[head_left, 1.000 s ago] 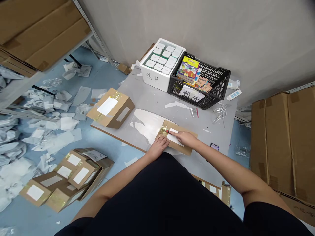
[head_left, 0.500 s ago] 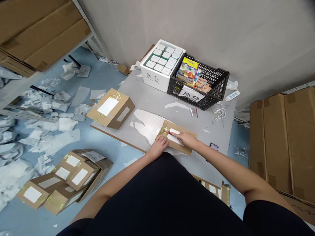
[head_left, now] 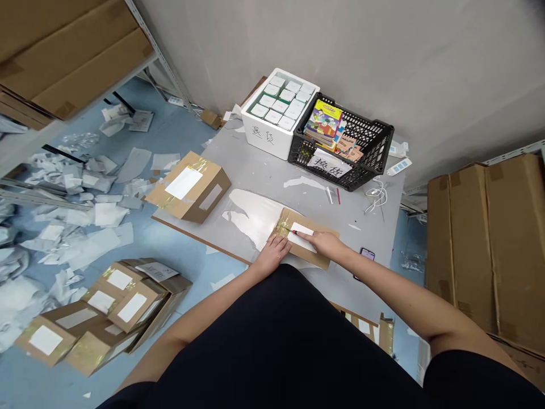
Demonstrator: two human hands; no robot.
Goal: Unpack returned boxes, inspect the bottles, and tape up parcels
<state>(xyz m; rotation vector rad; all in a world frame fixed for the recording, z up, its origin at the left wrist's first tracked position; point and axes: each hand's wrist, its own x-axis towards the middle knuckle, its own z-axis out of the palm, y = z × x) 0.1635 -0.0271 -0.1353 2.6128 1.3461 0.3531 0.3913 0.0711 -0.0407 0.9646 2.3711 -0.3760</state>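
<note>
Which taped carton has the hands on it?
The flat carton on the grey board, under the left hand and right hand. The taller carton beside it and the cartons piled on the floor are untouched.

On the far end of the grey table top [head_left: 255, 182] stood a white foam box [head_left: 264, 136] packed with small white cartons, and a black plastic crate [head_left: 370, 142] of colourful books sat against it. A taped brown cardboard carton [head_left: 189, 187] lay on the table's left end. A white cable [head_left: 377, 196] lay near its right edge, beside a smartphone [head_left: 367, 254]. Below the table's left side, taped brown cartons [head_left: 114, 315] were heaped among torn white paper scraps [head_left: 72, 210] on the blue floor.
</note>
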